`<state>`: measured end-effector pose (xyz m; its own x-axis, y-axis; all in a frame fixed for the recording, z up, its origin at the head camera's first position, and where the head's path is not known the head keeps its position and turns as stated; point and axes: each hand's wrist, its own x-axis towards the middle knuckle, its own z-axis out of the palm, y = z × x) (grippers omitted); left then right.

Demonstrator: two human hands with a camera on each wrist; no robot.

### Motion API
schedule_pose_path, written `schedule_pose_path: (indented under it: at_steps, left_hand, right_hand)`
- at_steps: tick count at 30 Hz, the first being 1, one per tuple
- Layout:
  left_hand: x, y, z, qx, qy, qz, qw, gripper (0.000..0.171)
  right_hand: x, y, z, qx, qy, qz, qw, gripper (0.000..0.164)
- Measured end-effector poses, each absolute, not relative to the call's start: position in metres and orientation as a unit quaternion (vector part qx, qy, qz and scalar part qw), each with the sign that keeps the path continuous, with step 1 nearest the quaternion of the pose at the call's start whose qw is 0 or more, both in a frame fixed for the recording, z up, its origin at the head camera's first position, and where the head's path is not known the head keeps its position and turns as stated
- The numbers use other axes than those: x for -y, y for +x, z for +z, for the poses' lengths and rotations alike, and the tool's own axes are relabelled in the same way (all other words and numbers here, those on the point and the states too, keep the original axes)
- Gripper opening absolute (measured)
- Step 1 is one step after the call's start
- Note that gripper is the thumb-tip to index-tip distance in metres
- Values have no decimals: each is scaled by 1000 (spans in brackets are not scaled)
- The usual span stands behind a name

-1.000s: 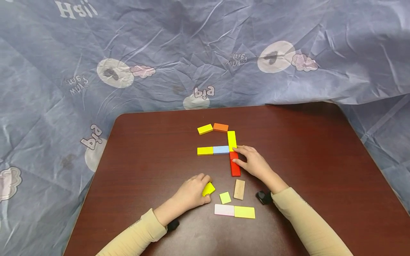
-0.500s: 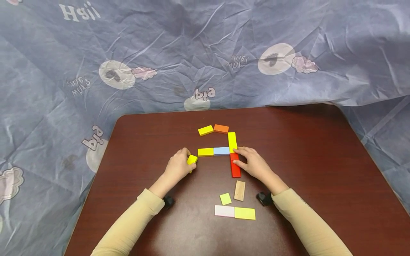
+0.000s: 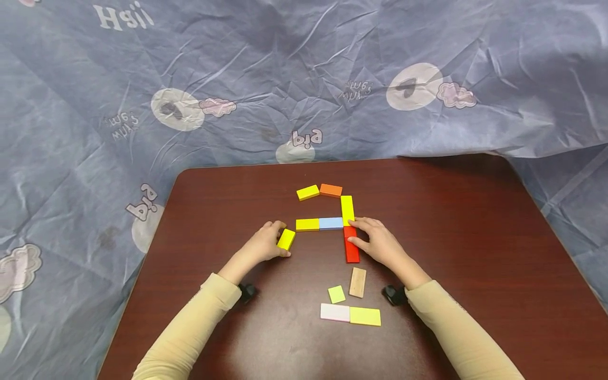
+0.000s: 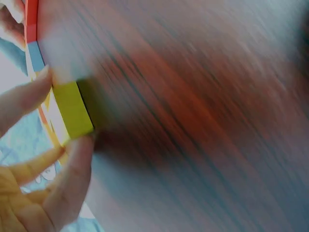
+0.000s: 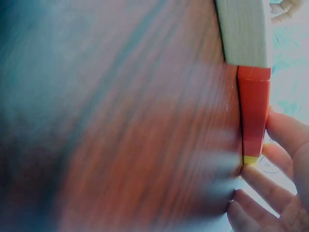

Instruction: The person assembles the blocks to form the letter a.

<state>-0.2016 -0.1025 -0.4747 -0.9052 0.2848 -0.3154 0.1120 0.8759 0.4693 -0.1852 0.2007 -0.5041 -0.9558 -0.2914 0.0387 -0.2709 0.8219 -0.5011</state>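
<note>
In L hand (image 3: 263,244) is a yellow blk (image 3: 286,239) (rect., flat-sided).

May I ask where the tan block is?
In the head view, the tan block lies right of the lime square and lower-left of the right hand.

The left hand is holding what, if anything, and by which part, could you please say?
The left hand pinches a yellow block by its two opposite ends.
</note>
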Motion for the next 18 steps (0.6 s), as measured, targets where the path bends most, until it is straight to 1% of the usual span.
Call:
schedule_pose_path:
  at_steps: [2,4,10,18]
  left_hand:
    - [107,-203,-475,-941,124,235,207,80]
    - [110,-204,-476,-935,140,246,213,81]
    - [114,-208,-482,-932,152,261,201,74]
    - [116,-210,-487,-932,146,272,191,73]
  right_hand:
    - [-201,-186,-505,-954,-148,-259,19,52]
    - [-201,-186,-505,-954,-148,-260,19,52]
    - [-202,-186,-507,-953,-152,-263,17,52]
    - [-202,-186,-507,-953,-152,-262,13,52]
